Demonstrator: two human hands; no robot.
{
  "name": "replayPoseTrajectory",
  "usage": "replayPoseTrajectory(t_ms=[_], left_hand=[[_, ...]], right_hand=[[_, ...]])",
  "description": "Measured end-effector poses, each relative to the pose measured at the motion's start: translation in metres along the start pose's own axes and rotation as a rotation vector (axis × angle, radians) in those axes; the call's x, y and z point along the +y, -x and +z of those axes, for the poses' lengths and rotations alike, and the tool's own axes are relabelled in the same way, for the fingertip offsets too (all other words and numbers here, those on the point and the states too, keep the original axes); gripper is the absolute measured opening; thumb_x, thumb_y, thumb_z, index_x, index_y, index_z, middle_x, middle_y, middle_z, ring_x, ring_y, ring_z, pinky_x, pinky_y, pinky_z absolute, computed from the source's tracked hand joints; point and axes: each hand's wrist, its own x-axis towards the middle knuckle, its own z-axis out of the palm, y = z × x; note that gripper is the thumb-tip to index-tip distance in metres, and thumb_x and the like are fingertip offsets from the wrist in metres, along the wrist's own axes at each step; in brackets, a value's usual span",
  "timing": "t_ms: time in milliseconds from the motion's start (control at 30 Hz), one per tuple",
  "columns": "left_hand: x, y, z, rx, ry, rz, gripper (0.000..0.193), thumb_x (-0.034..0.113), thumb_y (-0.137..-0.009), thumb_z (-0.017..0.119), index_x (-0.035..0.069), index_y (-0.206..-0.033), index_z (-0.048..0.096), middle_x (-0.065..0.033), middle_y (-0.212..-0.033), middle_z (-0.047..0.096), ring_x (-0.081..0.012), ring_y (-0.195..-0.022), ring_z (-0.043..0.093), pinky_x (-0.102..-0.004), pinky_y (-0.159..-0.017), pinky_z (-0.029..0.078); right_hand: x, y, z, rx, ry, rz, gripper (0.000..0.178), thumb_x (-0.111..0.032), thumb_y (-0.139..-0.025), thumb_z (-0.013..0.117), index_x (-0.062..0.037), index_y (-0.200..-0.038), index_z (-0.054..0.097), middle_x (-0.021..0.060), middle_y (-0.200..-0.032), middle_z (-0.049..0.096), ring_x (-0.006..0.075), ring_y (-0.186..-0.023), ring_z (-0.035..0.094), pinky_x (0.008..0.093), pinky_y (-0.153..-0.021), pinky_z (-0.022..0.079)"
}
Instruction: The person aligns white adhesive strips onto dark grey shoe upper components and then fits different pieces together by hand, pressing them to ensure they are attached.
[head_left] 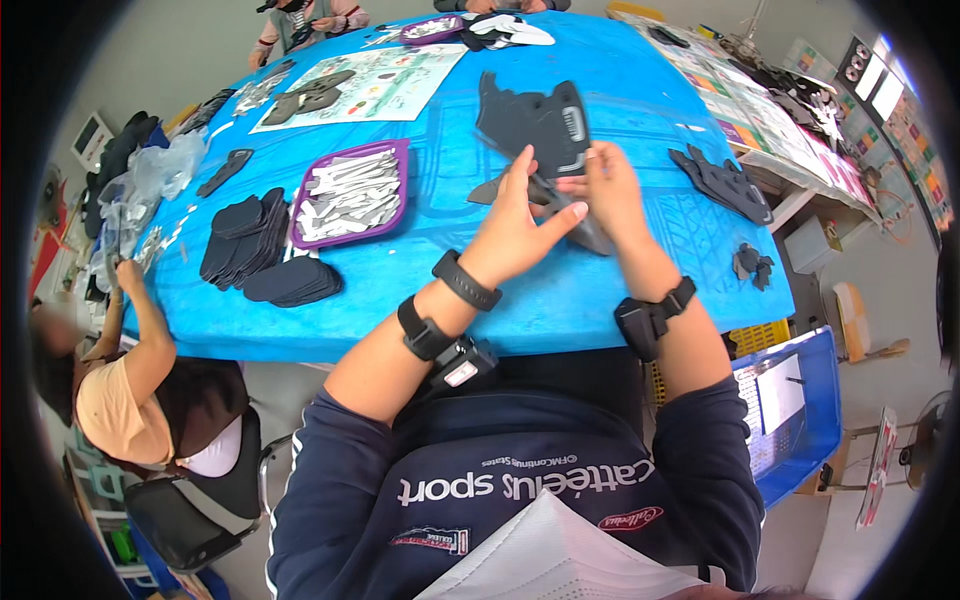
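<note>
Over the blue-covered table (450, 300), my left hand (515, 228) and my right hand (612, 195) meet at a dark grey cut piece (592, 237), partly hidden and blurred. My left thumb lies along it, and the right fingers pinch close to its upper edge. Just beyond my hands lie larger dark grey shoe-upper pieces (530, 122) with pale markings. A small pointed grey piece (486, 191) shows beside my left fingers. Left of my hands stands a purple basket (405, 178) of white and grey strips (350, 195).
Dark rounded pieces (240, 250) are stacked left of the basket. More dark pieces (722, 185) lie at the right edge, near a crumpled dark scrap (752, 266). A co-worker (130, 400) sits at left; others work across the table. A blue crate (805, 430) stands right.
</note>
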Motion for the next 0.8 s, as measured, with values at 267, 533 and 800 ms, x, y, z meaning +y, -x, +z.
replayPoseTrajectory(t_ms=[267, 533, 800], left_hand=[[-0.057, -0.016, 0.011, 0.081, 0.026, 0.009, 0.056, 0.0, -0.078, 0.064, 0.006, -0.131, 0.045, -0.012, -0.121, 0.043, -0.0201, -0.105, 0.052, -0.0286, -0.08, 0.048], [-0.039, -0.009, 0.01, 0.085, -0.771, 0.056, 0.042, 0.037, -0.076, 0.071, 0.023, -0.115, 0.065, -0.006, -0.124, 0.052, -0.0365, -0.115, 0.037, -0.0509, -0.097, 0.026], [0.033, 0.021, -0.012, -0.198, 0.801, 0.091, 0.059, 0.016, -0.078, 0.075, 0.003, -0.128, 0.046, -0.0108, -0.126, 0.052, -0.02, -0.113, 0.051, -0.0334, -0.093, 0.042]], right_hand=[[0.017, -0.01, -0.006, 0.05, -0.374, 0.083, 0.013, -0.009, -0.097, 0.043, -0.0008, -0.107, 0.048, 0.0131, -0.097, 0.061, 0.0223, -0.078, 0.065, 0.0312, -0.071, 0.056], [-0.032, 0.007, -0.032, 0.18, -0.296, -0.256, 0.019, -0.011, -0.098, 0.043, 0.0024, -0.11, 0.048, 0.0145, -0.095, 0.062, 0.0204, -0.074, 0.065, 0.0293, -0.066, 0.056], [-0.073, 0.102, -0.018, 0.067, -0.169, -0.295, 0.021, -0.009, -0.098, 0.042, 0.0053, -0.112, 0.047, 0.0153, -0.095, 0.062, 0.0204, -0.073, 0.066, 0.0285, -0.062, 0.056]])
